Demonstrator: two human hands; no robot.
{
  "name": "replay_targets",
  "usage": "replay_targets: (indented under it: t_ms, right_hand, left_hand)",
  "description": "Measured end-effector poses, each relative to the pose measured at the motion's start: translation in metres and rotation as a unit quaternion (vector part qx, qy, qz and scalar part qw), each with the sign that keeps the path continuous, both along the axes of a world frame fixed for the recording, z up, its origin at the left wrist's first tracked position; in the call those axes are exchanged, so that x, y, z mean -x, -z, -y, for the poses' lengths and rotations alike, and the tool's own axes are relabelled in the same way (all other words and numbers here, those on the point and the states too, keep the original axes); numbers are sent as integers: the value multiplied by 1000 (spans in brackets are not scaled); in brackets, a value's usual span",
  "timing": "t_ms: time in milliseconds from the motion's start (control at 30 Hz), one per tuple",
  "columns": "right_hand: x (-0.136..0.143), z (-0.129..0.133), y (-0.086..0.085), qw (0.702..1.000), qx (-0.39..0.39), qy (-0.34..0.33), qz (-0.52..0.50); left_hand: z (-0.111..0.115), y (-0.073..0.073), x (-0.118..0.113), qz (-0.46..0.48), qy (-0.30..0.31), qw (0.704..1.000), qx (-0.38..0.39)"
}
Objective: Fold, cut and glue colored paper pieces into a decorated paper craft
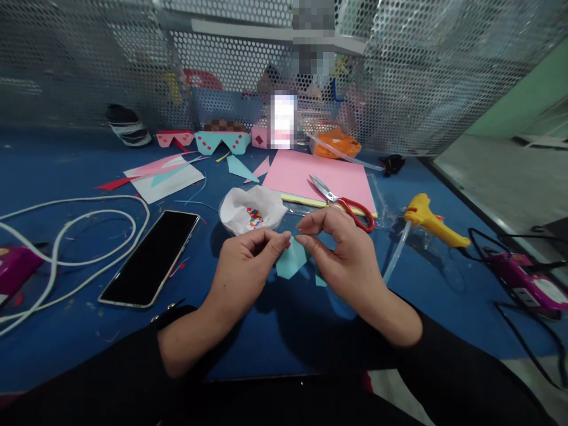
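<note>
Between my hands is a teal folded paper piece (290,260) with a small red spot near its top edge. My left hand (246,266) pinches it between thumb and forefinger. My right hand (344,251) is closed, its thumb and forefinger brought together just beside the red spot. What those fingertips hold is too small to tell. More teal paper (320,278) shows below the right hand. Behind my left hand, a bowl lined with white paper (231,210) contains small red, orange and blue bits (255,219).
Red-handled scissors (357,212) lie on pink paper sheets (319,171). A yellow glue gun (432,222) and a purple power strip (528,284) are at right. At left are a black phone (153,254) and white cable (142,207). Teal paper glasses (222,142) stand behind.
</note>
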State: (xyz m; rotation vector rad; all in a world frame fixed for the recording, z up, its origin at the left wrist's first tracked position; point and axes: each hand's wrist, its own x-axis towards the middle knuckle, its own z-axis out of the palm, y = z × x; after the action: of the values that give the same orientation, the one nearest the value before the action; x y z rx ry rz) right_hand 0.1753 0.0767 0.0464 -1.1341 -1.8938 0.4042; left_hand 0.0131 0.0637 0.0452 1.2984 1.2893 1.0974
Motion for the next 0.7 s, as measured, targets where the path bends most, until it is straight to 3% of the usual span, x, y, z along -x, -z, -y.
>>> replay_targets:
  t_ms: [200, 300, 367, 433, 500, 567, 600, 700]
  right_hand:
    - [-3, -5, -1, 999, -10, 37, -24]
    - [-7, -7, -4, 999, -22, 25, -15]
    - [-20, -10, -10, 999, -46, 29, 4]
    - [-44, -12, -16, 990, -96, 95, 42]
    - [-79, -14, -20, 960, -120, 216, 134]
    - [-117, -15, -21, 897, -54, 334, 283]
    - [-135, -16, -19, 855, 8, 356, 378]
    - [-171, -18, -7, 823, 85, 331, 454]
  left_hand:
    - [0, -1, 0, 39, 58, 996, 52]
    - [0, -3, 0, 45, 55, 994, 81]
    - [0, -4, 1, 62, 39, 994, 86]
    - [-1, -4, 2, 79, 22, 993, 81]
    - [-2, -4, 3, 94, 6, 993, 76]
    - [-4, -4, 5, 108, -8, 991, 78]
    - [-4, -3, 5, 114, -14, 990, 81]
    - [-5, -2, 6, 129, -25, 987, 89]
